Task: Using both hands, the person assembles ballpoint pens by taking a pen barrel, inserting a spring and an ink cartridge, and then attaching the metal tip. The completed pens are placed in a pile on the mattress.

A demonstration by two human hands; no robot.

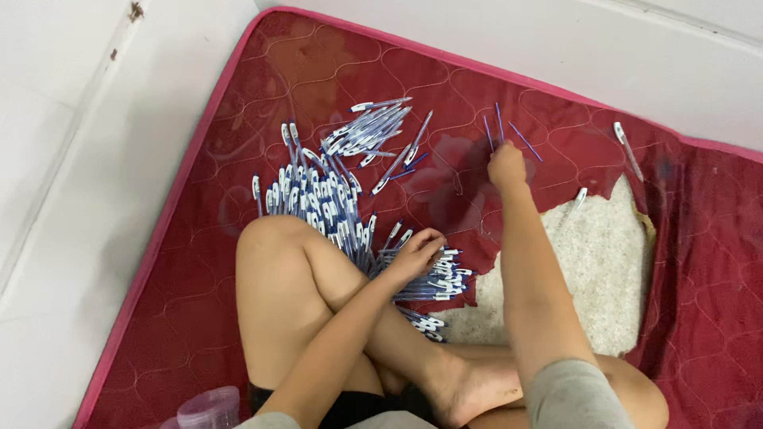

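Right hand (506, 165) pinched on thin blue refills (499, 123), 1 o'clock. Left hand (415, 253) curled over pen pile (433, 278), centre. Keep refills parallel, tips aligned.

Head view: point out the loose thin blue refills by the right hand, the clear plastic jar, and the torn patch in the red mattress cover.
Thin blue refills (524, 141), head view, mid-shaft.
Clear plastic jar (208, 407), head view, rim.
Torn patch (604, 270), head view, exposed pale padding.
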